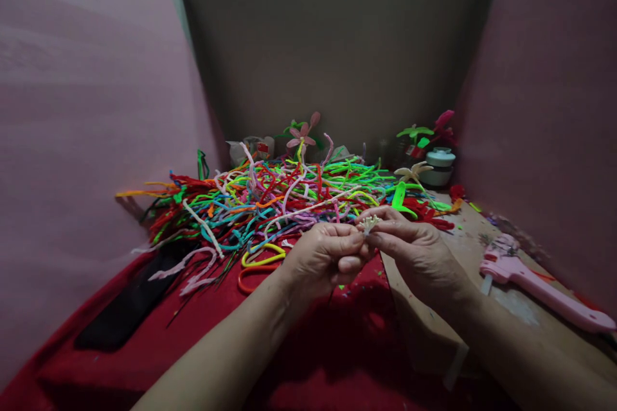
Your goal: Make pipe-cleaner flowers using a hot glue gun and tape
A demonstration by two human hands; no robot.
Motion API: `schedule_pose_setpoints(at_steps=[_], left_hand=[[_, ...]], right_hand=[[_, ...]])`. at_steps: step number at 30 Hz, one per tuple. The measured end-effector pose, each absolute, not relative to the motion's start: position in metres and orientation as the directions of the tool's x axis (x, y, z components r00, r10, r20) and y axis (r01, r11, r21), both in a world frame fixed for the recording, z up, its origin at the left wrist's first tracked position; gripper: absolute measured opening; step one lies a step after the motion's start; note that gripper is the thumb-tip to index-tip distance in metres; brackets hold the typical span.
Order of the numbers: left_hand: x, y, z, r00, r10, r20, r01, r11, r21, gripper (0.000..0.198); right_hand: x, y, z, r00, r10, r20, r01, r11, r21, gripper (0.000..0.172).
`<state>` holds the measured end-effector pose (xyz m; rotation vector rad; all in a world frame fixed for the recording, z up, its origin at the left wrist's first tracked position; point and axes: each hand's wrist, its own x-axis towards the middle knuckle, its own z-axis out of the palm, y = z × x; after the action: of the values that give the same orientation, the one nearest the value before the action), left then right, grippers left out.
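A small bunch of cream flower stamens point(369, 223) stands up between my two hands, its lower end pinched by fingertips. My left hand point(332, 253) has its thumb and fingers closed at the base of the bunch. From the other side, my right hand point(409, 241) pinches the same bunch with thumb and forefinger. What lies inside the curled fingers is hidden. Behind the hands spreads a big tangled heap of coloured pipe cleaners point(270, 196). Close to my left wrist lie scissors with yellow and red handles point(260, 263).
A pink hot glue gun point(544, 282) with a glue stick rests on a board point(463, 244) at the right. A black flat object point(130, 302) lies at the left on red cloth point(193, 359). Pipe-cleaner flowers point(302, 135) and a pale jar point(439, 166) stand behind.
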<state>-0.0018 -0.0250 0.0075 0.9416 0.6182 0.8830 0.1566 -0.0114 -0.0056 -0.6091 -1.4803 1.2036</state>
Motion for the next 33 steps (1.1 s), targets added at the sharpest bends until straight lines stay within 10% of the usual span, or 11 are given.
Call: schedule_pose_setpoints(at_steps=[20,33], left_hand=[[0.015,-0.038,0.015,0.085,0.974,0.208,0.029,-0.211,0.977,0.020],[0.000,-0.029,0.010,0.438,0.899,-0.014,-0.273,0.147,0.951,0.025]], right_hand=[[0.148,-0.014,-0.013,-0.101,0.912,0.398,-0.333,0.346,-0.877,0.004],[0.160,-0.006,-0.006,-0.497,0.841,0.215,-0.410,-0.008,-0.912,0.007]])
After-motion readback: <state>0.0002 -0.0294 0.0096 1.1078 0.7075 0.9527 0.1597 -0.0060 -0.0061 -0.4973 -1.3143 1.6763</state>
